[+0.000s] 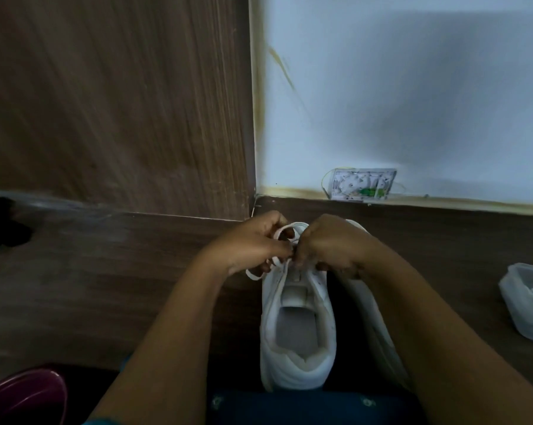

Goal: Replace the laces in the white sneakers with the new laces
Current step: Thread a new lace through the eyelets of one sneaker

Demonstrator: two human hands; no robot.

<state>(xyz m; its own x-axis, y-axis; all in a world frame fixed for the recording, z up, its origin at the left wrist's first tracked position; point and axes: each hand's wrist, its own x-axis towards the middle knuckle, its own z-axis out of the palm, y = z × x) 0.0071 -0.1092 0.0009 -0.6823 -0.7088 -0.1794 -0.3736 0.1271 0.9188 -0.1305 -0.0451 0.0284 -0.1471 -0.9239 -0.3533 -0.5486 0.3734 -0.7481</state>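
A white sneaker [297,332] stands on the dark wooden table [105,271], heel toward me, its opening and tongue in view. A second white sneaker [372,320] lies right beside it, mostly hidden under my right forearm. My left hand [253,243] and my right hand [329,243] meet over the front of the near sneaker, both pinching a white lace [259,273]. A loop of the lace arches above my fingers and another hangs off to the left of the shoe. The eyelets are covered by my hands.
A clear plastic container [526,305] holding a white lace sits at the right edge of the table. A small white box [361,184] with green parts leans at the wall base. A wooden panel stands at the back left; a maroon object [25,394] shows bottom left.
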